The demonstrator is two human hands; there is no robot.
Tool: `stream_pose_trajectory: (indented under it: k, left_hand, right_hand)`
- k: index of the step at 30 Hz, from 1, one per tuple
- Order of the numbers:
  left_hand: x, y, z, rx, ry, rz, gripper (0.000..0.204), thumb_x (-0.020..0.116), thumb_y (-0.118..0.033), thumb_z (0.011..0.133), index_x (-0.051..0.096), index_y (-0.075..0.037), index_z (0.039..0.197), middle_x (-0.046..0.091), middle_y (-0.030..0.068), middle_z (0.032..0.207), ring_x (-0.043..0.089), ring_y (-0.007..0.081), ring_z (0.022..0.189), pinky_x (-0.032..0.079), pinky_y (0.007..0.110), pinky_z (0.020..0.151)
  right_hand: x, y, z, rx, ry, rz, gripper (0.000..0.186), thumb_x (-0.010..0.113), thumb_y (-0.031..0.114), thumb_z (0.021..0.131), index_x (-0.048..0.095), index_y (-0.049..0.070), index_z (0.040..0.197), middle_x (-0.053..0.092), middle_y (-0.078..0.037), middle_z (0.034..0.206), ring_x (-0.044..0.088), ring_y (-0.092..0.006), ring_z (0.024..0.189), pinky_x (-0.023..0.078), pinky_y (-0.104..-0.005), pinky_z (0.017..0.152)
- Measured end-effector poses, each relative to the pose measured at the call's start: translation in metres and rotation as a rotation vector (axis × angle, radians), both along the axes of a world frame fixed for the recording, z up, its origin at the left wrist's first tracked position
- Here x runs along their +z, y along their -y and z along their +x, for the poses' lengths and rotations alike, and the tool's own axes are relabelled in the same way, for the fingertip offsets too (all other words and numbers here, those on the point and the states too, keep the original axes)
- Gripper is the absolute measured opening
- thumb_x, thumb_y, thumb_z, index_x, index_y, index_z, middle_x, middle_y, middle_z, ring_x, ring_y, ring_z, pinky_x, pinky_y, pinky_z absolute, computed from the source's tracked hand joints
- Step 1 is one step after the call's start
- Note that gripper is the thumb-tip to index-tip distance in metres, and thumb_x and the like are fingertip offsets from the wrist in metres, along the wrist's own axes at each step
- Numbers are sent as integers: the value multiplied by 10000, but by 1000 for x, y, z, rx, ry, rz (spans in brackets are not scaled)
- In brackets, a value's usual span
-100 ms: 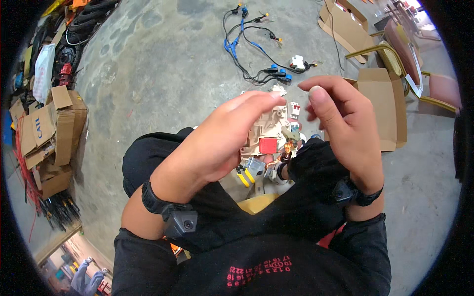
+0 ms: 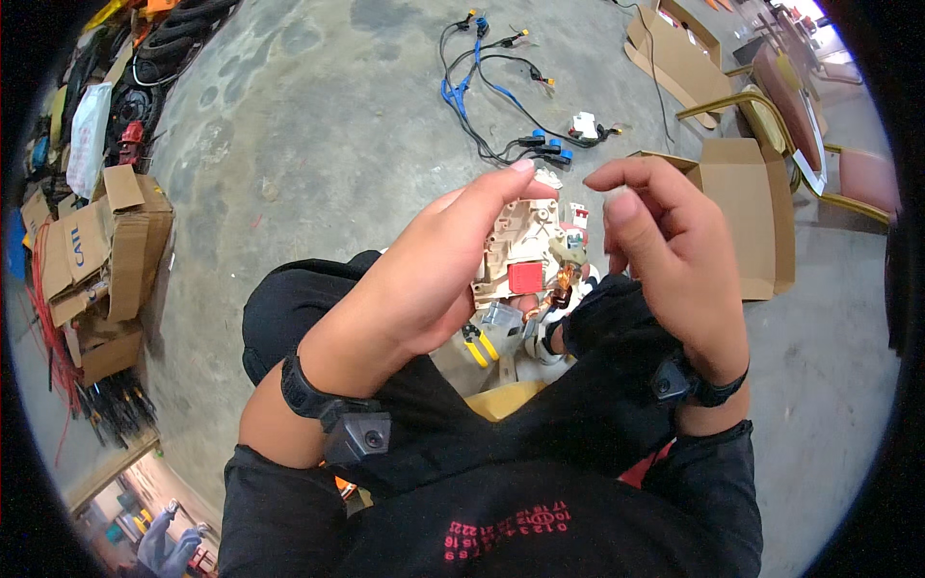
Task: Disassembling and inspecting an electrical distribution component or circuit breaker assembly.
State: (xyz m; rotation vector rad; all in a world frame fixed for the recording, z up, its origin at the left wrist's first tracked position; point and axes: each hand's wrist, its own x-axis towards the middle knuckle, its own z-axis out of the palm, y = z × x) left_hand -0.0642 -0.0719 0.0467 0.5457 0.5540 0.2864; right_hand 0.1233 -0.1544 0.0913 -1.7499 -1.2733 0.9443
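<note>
My left hand (image 2: 448,255) grips a cream plastic housing (image 2: 520,231) with molded posts, a red block (image 2: 525,276) and exposed copper parts (image 2: 563,287) at its right side. My right hand (image 2: 665,236) is just right of the housing, fingers curled but apart, with nothing visible between them. Below the housing, between my bent legs, lie yellow-handled pliers (image 2: 480,347). Small white parts with red bits (image 2: 578,214) show beyond the housing, partly hidden.
Blue-and-black cables (image 2: 462,96) lie on the grey floor ahead beside a small white part (image 2: 583,125). Open cardboard boxes (image 2: 756,222) and chairs (image 2: 790,96) are at right. A torn carton (image 2: 135,246), coiled black hoses (image 2: 169,34) and red wires (image 2: 53,328) are at left.
My left thumb has moved slightly up and left along the housing's top, exposing more of it. My right fingers have shifted slightly downward.
</note>
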Motion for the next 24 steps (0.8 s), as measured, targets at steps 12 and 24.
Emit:
stream_pose_trajectory:
  k: [12,24]
  left_hand:
    - [-6,3,5,211,-73,22,524,386,-468,1047,608,-15,1190,692,130,1026,697,221,884,590,375,749]
    - [-4,5,4,196,-66,38,451,396,-396,1071,598,-20,1216,690,129,1022,704,224,853,593,369,698]
  right_hand:
    - [-10,3,-6,125,-37,27,234,707,136,912,642,-2,1090,667,-27,721,563,-53,605,443,-227,553]
    - [-8,-2,-8,130,23,-24,208,701,111,925,660,-16,1085,682,-65,790,616,-78,695,491,-236,637]
